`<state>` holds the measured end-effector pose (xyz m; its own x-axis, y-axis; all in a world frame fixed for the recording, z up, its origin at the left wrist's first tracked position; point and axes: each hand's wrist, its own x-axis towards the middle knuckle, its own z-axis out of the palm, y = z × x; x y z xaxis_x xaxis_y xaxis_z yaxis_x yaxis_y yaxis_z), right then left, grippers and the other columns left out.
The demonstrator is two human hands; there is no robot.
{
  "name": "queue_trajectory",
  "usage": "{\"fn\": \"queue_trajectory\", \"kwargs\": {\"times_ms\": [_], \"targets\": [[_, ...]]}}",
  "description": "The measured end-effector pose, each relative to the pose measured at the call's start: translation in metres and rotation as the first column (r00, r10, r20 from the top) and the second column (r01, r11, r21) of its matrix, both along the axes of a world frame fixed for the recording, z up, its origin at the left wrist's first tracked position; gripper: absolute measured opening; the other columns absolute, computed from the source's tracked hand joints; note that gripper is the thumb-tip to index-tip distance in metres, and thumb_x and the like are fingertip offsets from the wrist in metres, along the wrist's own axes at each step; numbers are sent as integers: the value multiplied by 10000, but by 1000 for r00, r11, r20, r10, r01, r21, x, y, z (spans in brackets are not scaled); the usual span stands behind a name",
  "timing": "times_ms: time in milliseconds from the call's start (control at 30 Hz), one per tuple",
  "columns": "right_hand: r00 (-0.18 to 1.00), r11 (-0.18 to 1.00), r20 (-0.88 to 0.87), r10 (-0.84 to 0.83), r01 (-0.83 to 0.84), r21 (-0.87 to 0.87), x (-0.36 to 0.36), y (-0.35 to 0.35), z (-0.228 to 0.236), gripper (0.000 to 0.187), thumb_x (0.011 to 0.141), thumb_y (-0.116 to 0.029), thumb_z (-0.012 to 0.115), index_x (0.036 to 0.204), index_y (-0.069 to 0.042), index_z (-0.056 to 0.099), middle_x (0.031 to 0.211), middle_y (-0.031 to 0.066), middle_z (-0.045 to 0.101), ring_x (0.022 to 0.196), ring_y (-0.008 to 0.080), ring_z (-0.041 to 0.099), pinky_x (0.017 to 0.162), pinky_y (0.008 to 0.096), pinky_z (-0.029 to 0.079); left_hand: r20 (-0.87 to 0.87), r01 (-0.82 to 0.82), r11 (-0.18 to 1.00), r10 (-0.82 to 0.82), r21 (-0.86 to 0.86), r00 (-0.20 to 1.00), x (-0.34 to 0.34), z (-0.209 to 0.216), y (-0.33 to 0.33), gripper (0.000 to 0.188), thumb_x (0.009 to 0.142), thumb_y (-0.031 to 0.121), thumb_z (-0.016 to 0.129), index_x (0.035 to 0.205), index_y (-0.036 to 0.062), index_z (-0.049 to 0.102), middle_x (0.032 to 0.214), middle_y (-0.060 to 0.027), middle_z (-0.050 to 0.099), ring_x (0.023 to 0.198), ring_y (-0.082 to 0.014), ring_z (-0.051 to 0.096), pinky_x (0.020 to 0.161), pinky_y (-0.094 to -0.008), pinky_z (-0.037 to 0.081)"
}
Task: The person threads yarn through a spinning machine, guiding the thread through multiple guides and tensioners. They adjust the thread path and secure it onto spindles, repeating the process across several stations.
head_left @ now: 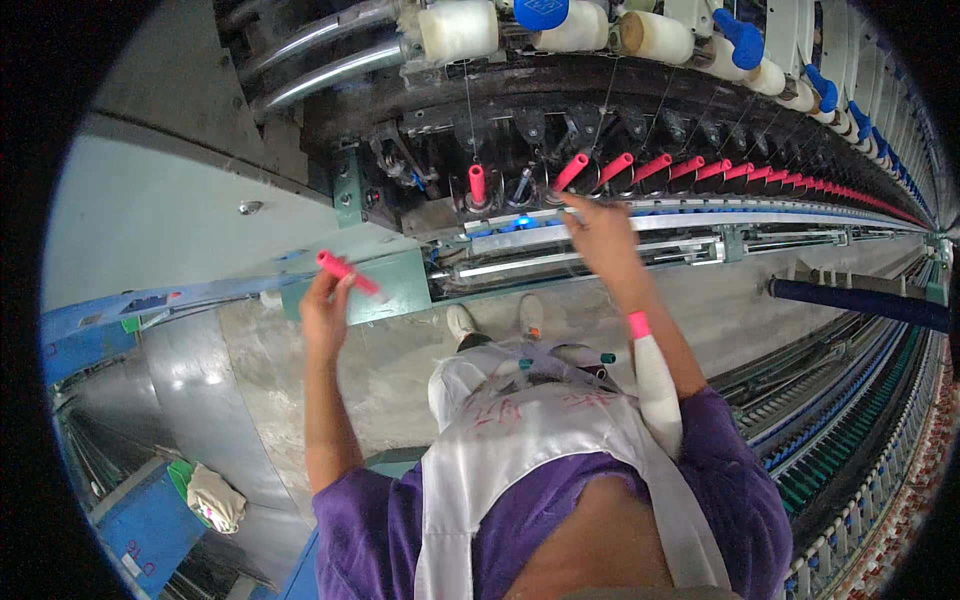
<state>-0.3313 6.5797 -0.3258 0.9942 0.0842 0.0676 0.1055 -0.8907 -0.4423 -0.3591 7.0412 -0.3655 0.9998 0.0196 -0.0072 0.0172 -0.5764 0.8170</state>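
A pink bobbin tube is gripped between the fingers of my left hand, held out at the left in front of the grey-green machine panel. My right hand reaches to the spindle rail, its fingers drawn together just below a tilted pink tube; anything fine in them is too small to make out. Left of that tube stands a bare metal spindle. Farther left, another pink tube sits upright on its spindle. Along my right forearm lies a white yarn-wound bobbin with a pink end.
White rollers line the top of the spinning frame, with blue knobs. A row of pink tubes curves away right. At right, a dark blue padded bar crosses the aisle. A green container with cloth stands lower left.
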Motion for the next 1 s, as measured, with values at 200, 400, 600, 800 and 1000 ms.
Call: {"fn": "queue_trajectory", "kwargs": {"times_ms": [200,400,600,800,1000], "targets": [[951,986,-275,145,-117,116,-8,-30,74,208,847,-248,746,913,-51,751,843,71,739,842,201,682,766,379,518,569,392,920,-312,-19,761,49,80,-222,325,893,119,704,1202,52,629,1191,-143,657,1079,-361,628,935,-416,509],[898,623,-373,235,156,767,-22,-27,85,144,917,-114,692,982,13,708,831,13,688,713,74,568,659,256,462,220,170,928,-251,331,943,92,84,-285,316,979,265,614,1094,-10,508,976,-238,679,897,-425,675,756,-493,553],[977,-124,68,200,-43,991,12,5,146,204,986,-159,623,1018,36,669,632,-13,449,554,103,395,569,298,373,-136,115,937,-73,329,988,100,10,-315,326,981,208,556,1187,-12,432,918,-242,707,874,-422,713,726,-529,565],[983,350,21,183,-85,933,42,53,184,210,946,-157,706,1024,38,717,680,-11,557,575,65,448,526,236,342,-34,162,956,-158,245,987,25,-83,-294,364,988,251,555,1258,32,448,1088,-283,652,920,-443,680,748,-549,549],[997,303,-8,75,-15,953,36,68,215,199,960,-143,679,1027,40,717,640,-26,505,542,64,404,517,228,318,15,316,689,-429,652,903,11,-241,-278,539,977,194,495,1465,1,374,1440,-223,475,1273,-405,533,1076,-495,415]]}}
